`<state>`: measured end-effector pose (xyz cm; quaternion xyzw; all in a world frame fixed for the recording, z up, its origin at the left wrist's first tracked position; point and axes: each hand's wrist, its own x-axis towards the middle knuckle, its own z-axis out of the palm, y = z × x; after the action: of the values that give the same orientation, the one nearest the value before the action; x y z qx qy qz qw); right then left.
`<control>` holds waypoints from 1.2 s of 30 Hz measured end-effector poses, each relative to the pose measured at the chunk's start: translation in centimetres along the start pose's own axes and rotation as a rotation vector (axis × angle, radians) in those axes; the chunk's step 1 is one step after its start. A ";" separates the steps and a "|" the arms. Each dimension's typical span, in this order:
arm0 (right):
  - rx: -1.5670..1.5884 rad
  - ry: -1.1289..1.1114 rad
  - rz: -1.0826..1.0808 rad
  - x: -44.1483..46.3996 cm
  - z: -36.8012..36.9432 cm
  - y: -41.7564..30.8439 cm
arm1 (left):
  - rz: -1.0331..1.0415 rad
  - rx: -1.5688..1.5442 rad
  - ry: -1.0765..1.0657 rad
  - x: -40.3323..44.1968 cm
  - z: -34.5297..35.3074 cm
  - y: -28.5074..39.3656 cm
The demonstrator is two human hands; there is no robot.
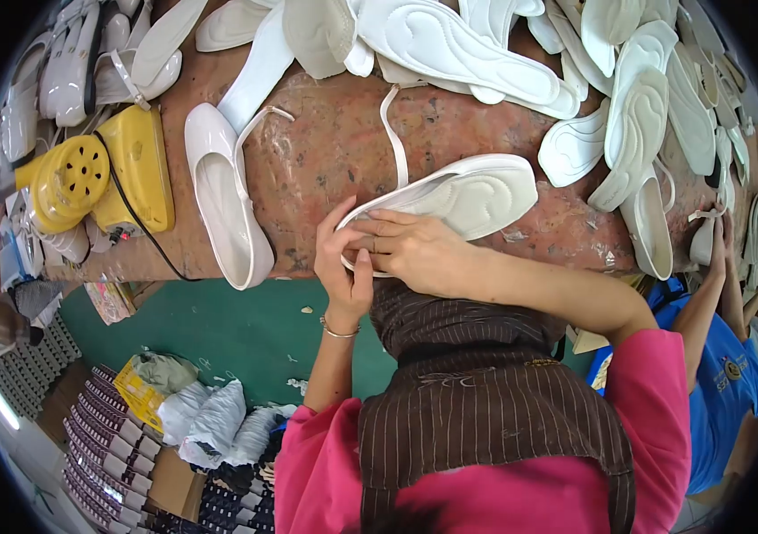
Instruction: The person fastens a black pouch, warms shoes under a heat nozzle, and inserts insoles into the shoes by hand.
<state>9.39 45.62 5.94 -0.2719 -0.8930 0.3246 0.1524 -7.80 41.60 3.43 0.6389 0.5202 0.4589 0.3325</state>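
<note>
A white flat shoe (508, 191) with a square toe and a thin strap lies sideways at the table's front edge, its heel toward my hands. Inside it sits a cream padded insole (477, 203) with a stitched curve. My left hand (343, 262) is closed round the heel end, thumb on the near side. Into the heel reach the fingers of my right hand (428, 254), closed over the shoe's back part and pressing on its inside; their tips are partly hidden. Left of them rests another white shoe (214, 209), sole down, its strap loose.
White and cream insoles (459, 40) are piled along the back. A yellow device (134, 169) with a black cable stands at the left of the worn table (326, 133). More shoes (646, 222) lie at the right, where a co-worker in a blue shirt (721, 392) is busy.
</note>
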 end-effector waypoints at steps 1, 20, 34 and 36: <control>-0.044 0.051 0.018 -0.6 -0.5 -0.3 | 0.012 -0.003 0.006 -0.1 0.0 -0.2; 0.278 0.493 0.625 -4.2 -9.7 -0.1 | -0.018 0.602 -0.413 -2.9 7.2 12.0; -0.196 0.247 0.507 -4.4 -4.8 1.7 | -0.037 0.662 -0.571 -2.1 7.9 11.6; -0.222 0.203 0.524 -4.6 -4.9 0.7 | -0.059 0.629 -0.601 -2.3 7.7 11.4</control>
<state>15.52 45.82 8.63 -0.5391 -0.8027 0.2243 0.1212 3.36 37.07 10.46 0.7992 0.5327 0.0622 0.2714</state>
